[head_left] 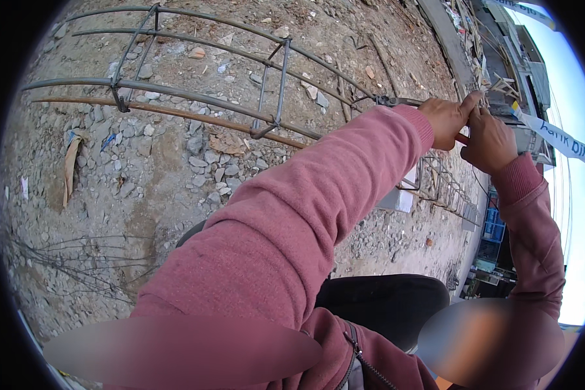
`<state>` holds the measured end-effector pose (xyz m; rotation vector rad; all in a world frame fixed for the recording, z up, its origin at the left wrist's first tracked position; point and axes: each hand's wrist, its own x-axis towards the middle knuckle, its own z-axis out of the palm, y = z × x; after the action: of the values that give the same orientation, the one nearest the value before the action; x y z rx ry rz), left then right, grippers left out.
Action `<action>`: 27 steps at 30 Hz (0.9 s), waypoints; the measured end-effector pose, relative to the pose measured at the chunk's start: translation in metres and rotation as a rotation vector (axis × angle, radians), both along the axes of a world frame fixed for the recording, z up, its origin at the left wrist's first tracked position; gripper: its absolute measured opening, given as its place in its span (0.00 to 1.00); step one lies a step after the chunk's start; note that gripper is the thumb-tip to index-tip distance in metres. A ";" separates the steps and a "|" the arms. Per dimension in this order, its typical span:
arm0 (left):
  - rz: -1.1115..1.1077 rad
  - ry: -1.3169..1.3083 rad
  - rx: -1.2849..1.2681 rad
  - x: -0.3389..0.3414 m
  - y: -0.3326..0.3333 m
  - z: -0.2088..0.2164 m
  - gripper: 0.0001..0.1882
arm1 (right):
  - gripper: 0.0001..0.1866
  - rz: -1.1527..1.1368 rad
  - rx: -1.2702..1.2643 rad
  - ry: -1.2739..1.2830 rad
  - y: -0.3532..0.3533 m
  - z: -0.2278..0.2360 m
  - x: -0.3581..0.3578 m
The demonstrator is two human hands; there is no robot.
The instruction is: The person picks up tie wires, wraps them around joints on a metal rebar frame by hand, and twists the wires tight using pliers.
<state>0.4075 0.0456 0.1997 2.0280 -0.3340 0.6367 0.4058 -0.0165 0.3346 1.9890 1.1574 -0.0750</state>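
Left grip (443,123) and right grip (493,140) clasp a tool (400,101) at rebar cage (282,81)

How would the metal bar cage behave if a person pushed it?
The cage would probably feel stiff, since rectangular ties join its long bars. It may be heavy despite its open frame, because the bars look like solid metal. It seems unlikely to roll, as its cross-section looks squarish.

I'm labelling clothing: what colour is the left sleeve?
The left sleeve is dusty pink; it shows best in the head view.
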 end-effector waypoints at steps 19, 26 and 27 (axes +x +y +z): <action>-0.449 0.414 -1.570 -0.027 -0.179 0.029 0.21 | 0.34 -0.370 0.845 0.537 -0.277 -0.045 -0.044; -0.820 0.562 -1.023 -0.044 -0.225 -0.021 0.13 | 0.12 -1.405 1.284 1.192 -0.434 -0.118 -0.028; -0.884 0.669 -1.028 -0.041 -0.226 -0.030 0.15 | 0.07 -1.406 1.539 1.377 -0.456 -0.134 -0.031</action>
<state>0.3660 -0.1806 0.1701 0.8467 -0.3471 -0.3946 0.3744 -0.4724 0.2003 3.9006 -0.2489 -2.0184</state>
